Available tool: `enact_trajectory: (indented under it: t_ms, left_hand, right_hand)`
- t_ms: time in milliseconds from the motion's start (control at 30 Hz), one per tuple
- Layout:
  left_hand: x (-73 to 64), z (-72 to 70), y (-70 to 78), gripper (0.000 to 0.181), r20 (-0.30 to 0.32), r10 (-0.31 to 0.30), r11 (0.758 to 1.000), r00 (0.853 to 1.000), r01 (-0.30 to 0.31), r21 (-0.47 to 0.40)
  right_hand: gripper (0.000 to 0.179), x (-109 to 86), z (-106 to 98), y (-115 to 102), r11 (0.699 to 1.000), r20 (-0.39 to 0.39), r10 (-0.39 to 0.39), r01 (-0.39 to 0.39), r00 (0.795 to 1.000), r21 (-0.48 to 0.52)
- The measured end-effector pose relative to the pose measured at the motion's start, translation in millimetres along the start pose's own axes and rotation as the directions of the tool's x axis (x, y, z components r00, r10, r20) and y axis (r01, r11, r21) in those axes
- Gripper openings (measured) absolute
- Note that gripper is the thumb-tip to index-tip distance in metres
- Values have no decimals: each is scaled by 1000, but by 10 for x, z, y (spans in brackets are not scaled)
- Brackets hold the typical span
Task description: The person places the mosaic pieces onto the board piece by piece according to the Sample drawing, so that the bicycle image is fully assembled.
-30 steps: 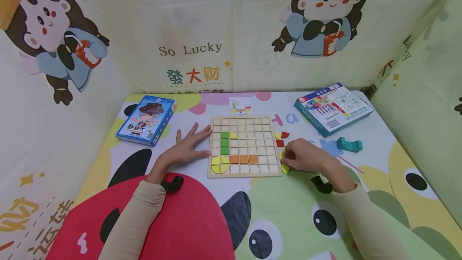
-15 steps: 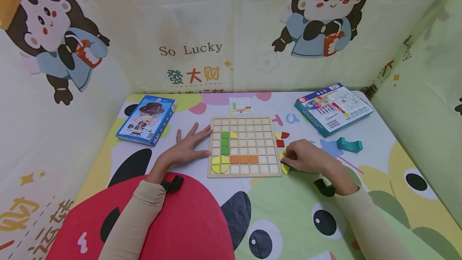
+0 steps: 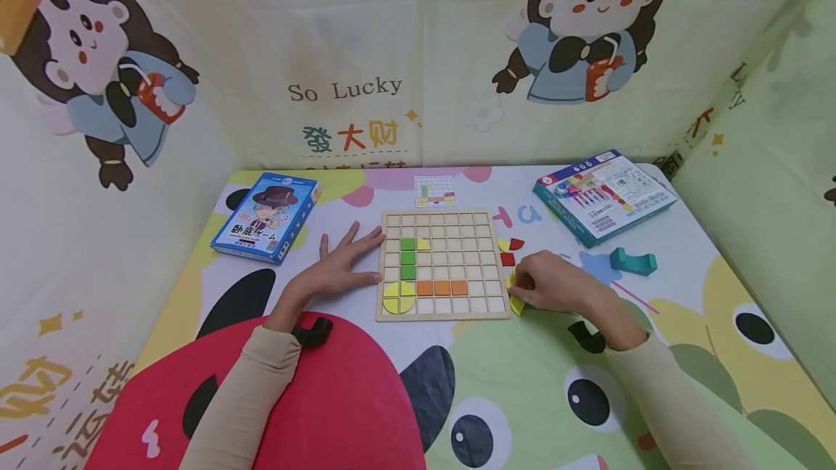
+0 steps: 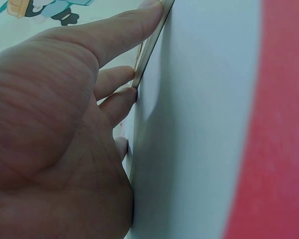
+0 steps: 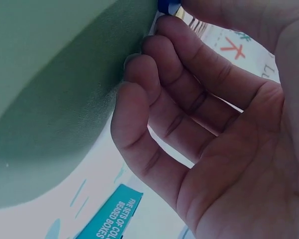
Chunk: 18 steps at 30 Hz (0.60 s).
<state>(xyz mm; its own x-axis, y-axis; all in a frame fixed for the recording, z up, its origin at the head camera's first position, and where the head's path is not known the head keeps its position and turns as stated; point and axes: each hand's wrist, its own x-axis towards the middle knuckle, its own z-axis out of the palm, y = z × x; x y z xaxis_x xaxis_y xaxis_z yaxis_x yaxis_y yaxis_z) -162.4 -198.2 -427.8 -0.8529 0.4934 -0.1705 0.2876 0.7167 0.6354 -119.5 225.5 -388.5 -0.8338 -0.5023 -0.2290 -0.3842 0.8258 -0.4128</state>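
A wooden grid board [image 3: 457, 318] lies flat on the table. Along its left edge rest the fingertips and thumb of my left hand [image 3: 333, 267], fingers spread. Seated in the grid are green squares [image 3: 408, 258], orange squares [image 3: 442, 288], a yellow circle of quarter pieces [image 3: 398, 298] and a single yellow quarter piece [image 3: 423, 244]. Just off the board's right edge, my right hand [image 3: 551, 281] has its fingers curled; thumb and index finger pinch a small blue piece [image 5: 168, 6], mostly cut off by the right wrist view's top edge. Yellow pieces [image 3: 517, 304] lie partly hidden under that hand.
Beyond the right hand are red pieces [image 3: 507, 259] and another yellow piece [image 3: 503, 245]. A pattern card [image 3: 435, 191] lies behind the board. A blue box [image 3: 264, 216] stands left; a teal box [image 3: 604, 198] and a teal curved block [image 3: 633, 262] lie right.
My right wrist has shifted slightly right, its fingertips staying by the board's edge. A dark blue bit visible at them half a second ago is now hidden in the head view. My left hand stays still.
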Motion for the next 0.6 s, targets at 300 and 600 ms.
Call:
enact_trajectory:
  t_ms: [300,600]
  left_hand:
    - [-4,-2,4,88,1,1,1000,1000,-1,-6]
    - [12,1,-21,88,4,-1,1000,1000,1,7]
  right_hand:
    - [15,-55,-12,57,999,-15,49,-49,999,-9]
    - [8,-146,-97,169,998,-11,-21,22,1000,51]
